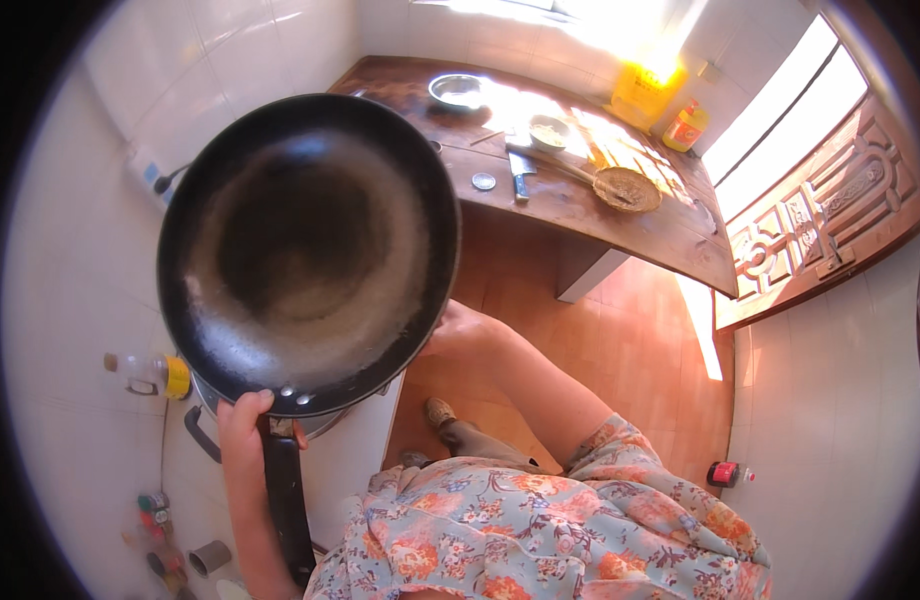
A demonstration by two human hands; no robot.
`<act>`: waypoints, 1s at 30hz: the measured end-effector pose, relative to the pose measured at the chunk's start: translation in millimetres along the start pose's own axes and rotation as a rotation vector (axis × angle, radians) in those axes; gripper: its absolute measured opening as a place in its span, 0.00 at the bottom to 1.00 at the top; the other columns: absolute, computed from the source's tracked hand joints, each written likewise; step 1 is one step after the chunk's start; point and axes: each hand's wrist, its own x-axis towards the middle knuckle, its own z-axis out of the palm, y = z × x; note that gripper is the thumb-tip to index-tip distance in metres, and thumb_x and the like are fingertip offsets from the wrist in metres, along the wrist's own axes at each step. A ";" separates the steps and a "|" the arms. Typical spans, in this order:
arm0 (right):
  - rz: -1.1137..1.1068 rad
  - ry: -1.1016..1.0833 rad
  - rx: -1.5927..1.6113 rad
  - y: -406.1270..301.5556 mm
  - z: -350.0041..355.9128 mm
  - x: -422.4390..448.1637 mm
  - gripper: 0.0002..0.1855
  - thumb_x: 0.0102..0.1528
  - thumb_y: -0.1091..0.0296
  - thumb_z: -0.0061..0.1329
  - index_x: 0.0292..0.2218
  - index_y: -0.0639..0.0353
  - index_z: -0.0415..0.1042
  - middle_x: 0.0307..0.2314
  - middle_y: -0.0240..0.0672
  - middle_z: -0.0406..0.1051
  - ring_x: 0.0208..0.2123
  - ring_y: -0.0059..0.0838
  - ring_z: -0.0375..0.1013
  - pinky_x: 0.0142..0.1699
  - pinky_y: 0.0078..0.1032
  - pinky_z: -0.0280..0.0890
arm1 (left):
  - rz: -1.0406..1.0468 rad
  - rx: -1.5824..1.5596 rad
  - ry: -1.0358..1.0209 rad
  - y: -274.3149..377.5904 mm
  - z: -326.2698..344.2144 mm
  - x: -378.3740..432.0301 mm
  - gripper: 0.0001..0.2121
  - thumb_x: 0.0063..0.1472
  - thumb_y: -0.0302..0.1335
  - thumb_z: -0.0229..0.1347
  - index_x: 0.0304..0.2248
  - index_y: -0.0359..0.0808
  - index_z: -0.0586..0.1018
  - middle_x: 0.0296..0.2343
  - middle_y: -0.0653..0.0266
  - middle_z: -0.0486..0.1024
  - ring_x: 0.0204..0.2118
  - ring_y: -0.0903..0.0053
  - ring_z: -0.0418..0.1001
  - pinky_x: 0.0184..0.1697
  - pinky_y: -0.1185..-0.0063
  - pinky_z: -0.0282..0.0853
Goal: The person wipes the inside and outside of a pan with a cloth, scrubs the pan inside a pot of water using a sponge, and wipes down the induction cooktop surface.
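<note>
A black frying pan [310, 262] is raised in front of me, its inside turned towards my head and worn to a brownish sheen. My left hand [246, 427] grips it where the handle [286, 502] joins the rim, the thumb over the edge near two rivets. On the other side, my right hand [452, 328] reaches to the pan's right edge. Its fingers are hidden behind the pan, so their hold cannot be made out. Below the pan, a stove or pot with a black loop handle [202, 435] is partly covered.
A wooden table [520, 210] holds a cleaver [520, 172], a steel basin [456, 91], a bowl of pale food [550, 133], a woven strainer [626, 189] and a soap bottle [685, 126]. An oil bottle [149, 376] stands left; a carved door [812, 202] is right.
</note>
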 end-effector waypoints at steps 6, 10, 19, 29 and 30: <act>-0.093 0.088 0.132 -3.1 -33.9 -68.4 0.27 0.42 0.76 0.50 0.44 0.65 0.58 0.39 0.40 0.64 0.40 0.32 0.65 0.45 0.31 0.63 | -0.102 0.017 -0.173 4.9 67.1 -2.1 0.11 0.46 0.23 0.43 0.31 0.29 0.63 0.18 0.57 0.67 0.10 0.73 0.65 0.12 0.79 0.65; -0.199 0.059 0.450 -11.1 -78.5 -117.0 0.25 0.45 0.70 0.47 0.45 0.66 0.57 0.41 0.43 0.62 0.42 0.38 0.64 0.44 0.37 0.62 | -0.103 0.059 -0.284 0.5 126.5 -1.9 0.09 0.45 0.21 0.42 0.30 0.27 0.65 0.17 0.59 0.67 0.12 0.75 0.66 0.12 0.79 0.65; -0.241 0.534 0.548 -31.4 -223.8 -256.0 0.24 0.46 0.69 0.44 0.45 0.66 0.56 0.39 0.44 0.63 0.41 0.37 0.65 0.45 0.37 0.62 | -0.318 0.282 -0.577 -68.3 340.1 29.5 0.13 0.45 0.23 0.44 0.33 0.26 0.63 0.17 0.59 0.66 0.10 0.75 0.65 0.10 0.80 0.64; -0.348 1.122 0.649 0.6 -344.3 -370.3 0.19 0.40 0.81 0.36 0.38 0.65 0.61 0.31 0.40 0.66 0.32 0.35 0.69 0.34 0.30 0.69 | -0.550 0.308 -0.984 -145.9 482.5 60.4 0.20 0.54 0.32 0.47 0.44 0.29 0.62 0.26 0.59 0.69 0.25 0.75 0.71 0.25 0.81 0.70; -0.370 1.179 0.632 4.4 -359.4 -382.0 0.19 0.39 0.81 0.36 0.38 0.65 0.61 0.30 0.40 0.66 0.31 0.35 0.69 0.31 0.28 0.69 | -0.652 0.258 -1.124 -145.4 480.8 66.4 0.20 0.55 0.32 0.47 0.45 0.30 0.62 0.28 0.58 0.70 0.26 0.75 0.72 0.28 0.81 0.70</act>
